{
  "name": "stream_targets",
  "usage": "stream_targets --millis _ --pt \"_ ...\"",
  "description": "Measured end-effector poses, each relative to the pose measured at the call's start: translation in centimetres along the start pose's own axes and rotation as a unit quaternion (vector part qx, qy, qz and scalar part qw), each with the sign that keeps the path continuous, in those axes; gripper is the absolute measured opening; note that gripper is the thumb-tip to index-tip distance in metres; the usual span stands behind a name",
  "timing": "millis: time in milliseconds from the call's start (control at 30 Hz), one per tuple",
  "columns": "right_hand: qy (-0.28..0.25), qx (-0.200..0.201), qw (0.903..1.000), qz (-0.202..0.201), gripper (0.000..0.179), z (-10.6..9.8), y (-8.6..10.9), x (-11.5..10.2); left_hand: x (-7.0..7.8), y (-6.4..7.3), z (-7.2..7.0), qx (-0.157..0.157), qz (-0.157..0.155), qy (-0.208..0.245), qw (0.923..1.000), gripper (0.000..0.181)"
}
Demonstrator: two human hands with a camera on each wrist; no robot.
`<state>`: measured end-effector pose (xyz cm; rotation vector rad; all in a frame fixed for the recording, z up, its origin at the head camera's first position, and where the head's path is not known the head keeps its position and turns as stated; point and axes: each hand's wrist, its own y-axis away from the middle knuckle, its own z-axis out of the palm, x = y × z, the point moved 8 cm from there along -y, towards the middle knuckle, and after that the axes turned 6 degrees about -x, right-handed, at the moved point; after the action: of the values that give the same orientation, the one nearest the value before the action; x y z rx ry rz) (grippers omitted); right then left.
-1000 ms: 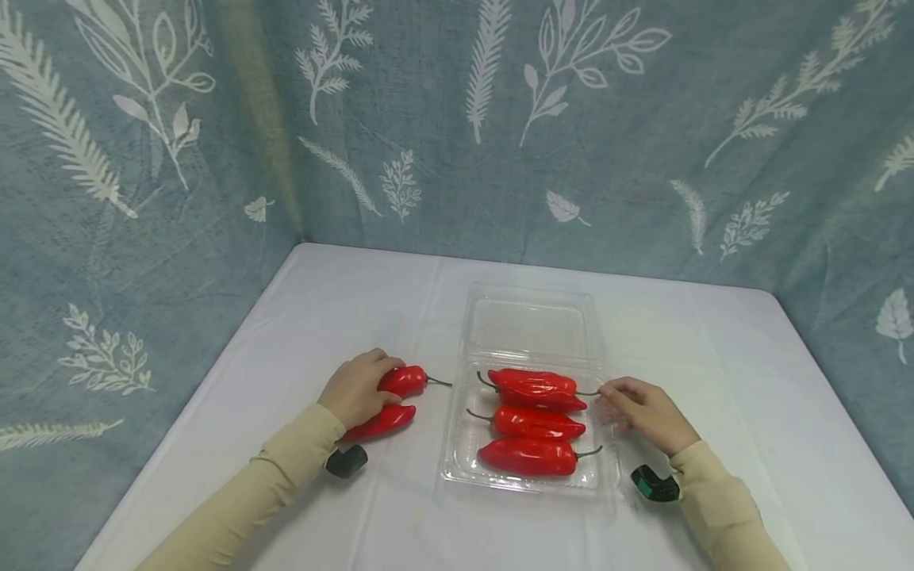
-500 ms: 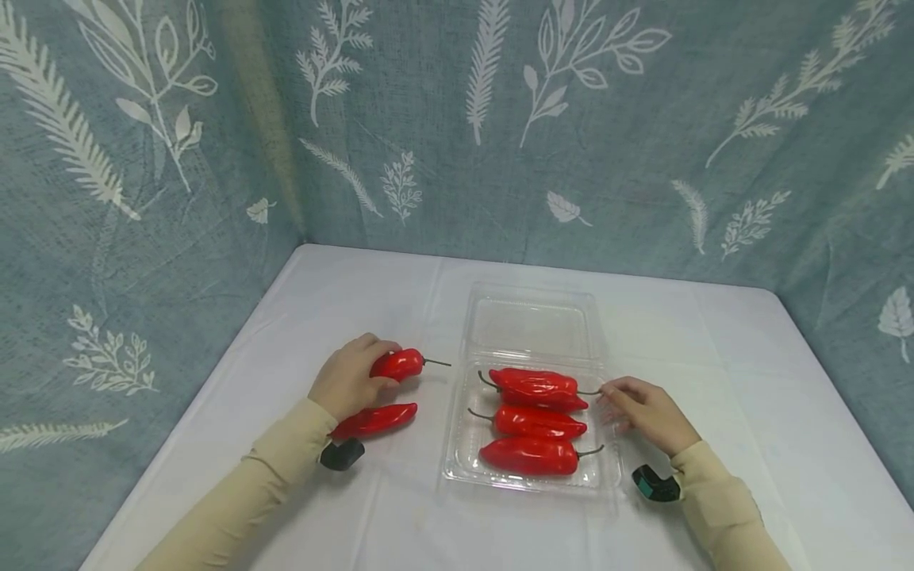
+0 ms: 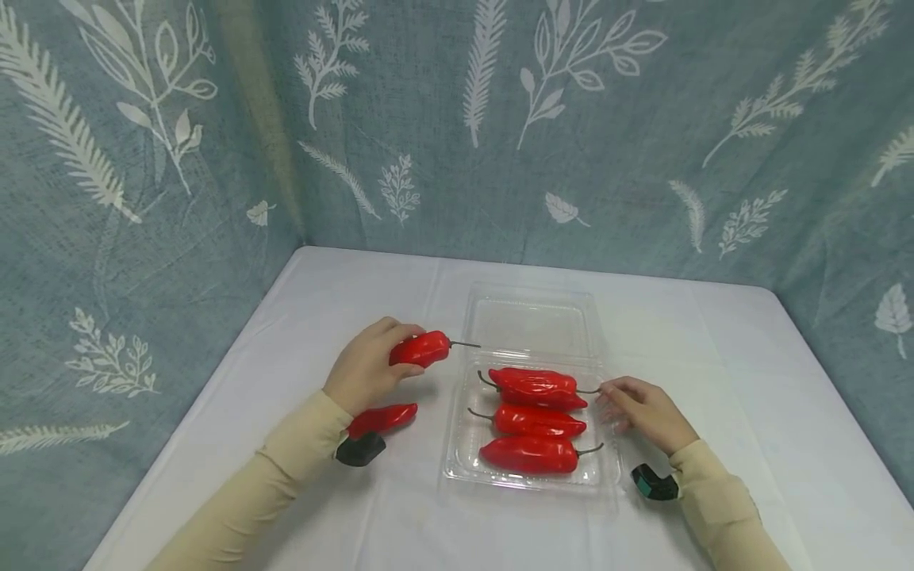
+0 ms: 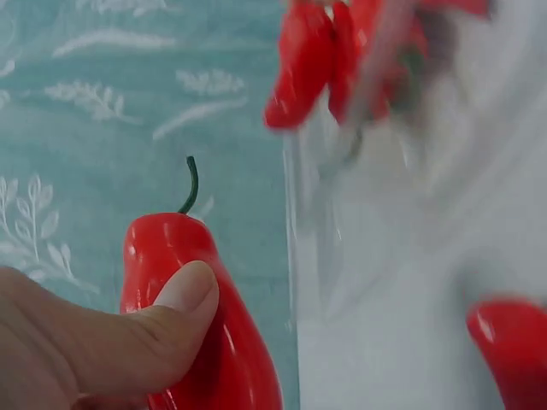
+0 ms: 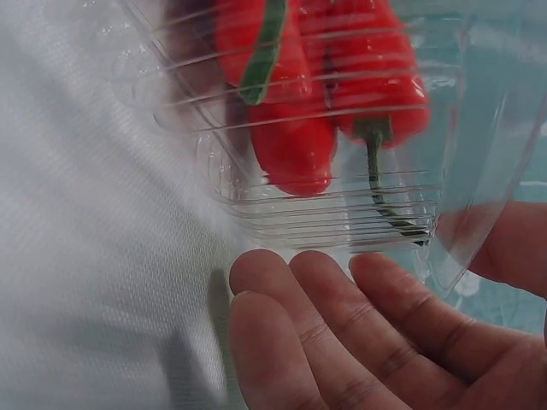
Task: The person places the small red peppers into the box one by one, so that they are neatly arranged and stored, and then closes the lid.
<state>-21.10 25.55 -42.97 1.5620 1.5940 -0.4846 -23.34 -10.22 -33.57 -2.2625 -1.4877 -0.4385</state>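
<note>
In the head view my left hand [image 3: 370, 366] grips a red pepper [image 3: 421, 349] raised over the table left of the clear plastic clamshell box [image 3: 528, 482]. Its green stem points right, toward the box. In the left wrist view the thumb presses along the side of this pepper [image 4: 224, 342]. Several red peppers [image 3: 530, 455] lie crosswise in the box, two of them overlapping at the back. My right hand [image 3: 648, 411] holds the box's right edge; the right wrist view has the fingers [image 5: 376, 329] against the outside wall and a digit behind the clear plastic.
Another red pepper [image 3: 385, 417] lies on the white tablecloth [image 3: 400, 507], partly hidden by my left wrist and its black camera [image 3: 360, 450]. The box's lid [image 3: 531, 321] is folded back flat behind it. A blue-green leaf-patterned curtain [image 3: 443, 182] stands behind the table.
My left hand has lifted the pepper off the table and carried it away from me, then rightward toward the box. My right hand has stayed at the box's edge.
</note>
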Motion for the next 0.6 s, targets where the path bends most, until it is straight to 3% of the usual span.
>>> stream_targets --millis 167,300,433,600 --pt "-0.003 0.005 1.0 0.001 0.045 -0.1 -0.2 0.0 2.7 -0.6 0.3 -0.006 0.041 0.004 0.9991 0.05" --pt "-0.013 0.009 0.9999 0.002 0.044 0.1 -0.2 0.1 4.4 -1.1 0.8 -0.013 0.056 0.01 0.9983 0.05" --pt "-0.009 0.012 0.9999 0.002 0.044 0.1 -0.2 0.1 6.1 -1.6 2.0 -0.044 0.066 0.043 0.9959 0.05" --pt "-0.01 0.015 0.9998 -0.004 0.044 -0.1 -0.1 0.0 8.6 -2.0 3.7 -0.08 0.108 0.051 0.9896 0.048"
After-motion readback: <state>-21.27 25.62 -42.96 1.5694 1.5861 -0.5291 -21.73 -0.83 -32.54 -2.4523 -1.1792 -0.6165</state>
